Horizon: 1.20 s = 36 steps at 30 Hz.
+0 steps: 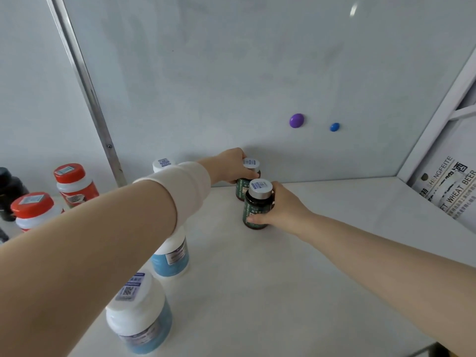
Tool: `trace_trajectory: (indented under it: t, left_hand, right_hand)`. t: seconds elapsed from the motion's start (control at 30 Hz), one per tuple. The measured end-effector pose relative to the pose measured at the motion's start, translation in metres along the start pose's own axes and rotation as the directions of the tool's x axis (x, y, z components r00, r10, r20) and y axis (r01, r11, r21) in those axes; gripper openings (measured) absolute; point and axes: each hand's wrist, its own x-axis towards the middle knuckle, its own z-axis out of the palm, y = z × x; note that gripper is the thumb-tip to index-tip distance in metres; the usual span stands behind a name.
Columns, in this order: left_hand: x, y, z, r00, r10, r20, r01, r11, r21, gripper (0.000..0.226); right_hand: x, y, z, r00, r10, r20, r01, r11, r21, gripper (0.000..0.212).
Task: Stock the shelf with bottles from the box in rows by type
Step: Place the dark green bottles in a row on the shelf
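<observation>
Right hand wraps body of front dark green silver-capped bottle, upright mid white shelf. Left hand curls round rear dark green silver-capped bottle near shelf back edge. Likely rigid, light, slick; grip mid-body.

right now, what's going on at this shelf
A person is stocking a white shelf. The left hand grips the rear dark green bottle at the back, and the right hand holds a matching silver-capped bottle upright right in front of it. To the left, blue-and-white bottles stand in a line, with red-capped jars beyond them.
</observation>
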Motion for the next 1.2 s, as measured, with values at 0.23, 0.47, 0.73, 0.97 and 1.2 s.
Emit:
trace_trajectory:
  t: [0.23, 0.47, 0.73, 0.97, 1.2]
  left_hand:
    - [-0.018, 0.008, -0.013, 0.999, 0.049, -0.001, -0.047, 0.958, 0.284, 0.041]
    - [-0.106, 0.026, -0.047, 0.938, 0.338, -0.083, -0.080, 0.441, 0.894, 0.046]
    - [-0.248, -0.001, -0.064, 0.935, 0.275, -0.225, 0.180, 0.179, 0.967, 0.034]
    - [-0.381, -0.046, -0.094, 0.917, 0.131, -0.377, 0.347, 0.209, 0.914, 0.033]
    - [-0.533, -0.127, -0.139, 0.812, -0.063, -0.581, 0.582, 0.179, 0.794, 0.038]
  right_hand:
    - [-0.012, -0.022, -0.013, 0.999, 0.025, 0.033, -0.019, 0.985, -0.171, 0.091]
    - [-0.060, -0.065, -0.037, 0.992, -0.099, -0.080, 0.043, 0.850, -0.525, 0.076]
    - [-0.146, -0.112, 0.013, 0.905, -0.425, -0.007, 0.261, 0.569, -0.780, 0.053]
    - [-0.214, -0.177, 0.091, 0.804, -0.580, 0.135, 0.472, 0.483, -0.737, 0.044]
    - [-0.292, -0.279, 0.212, 0.606, -0.740, 0.291, 0.714, 0.345, -0.610, 0.048]
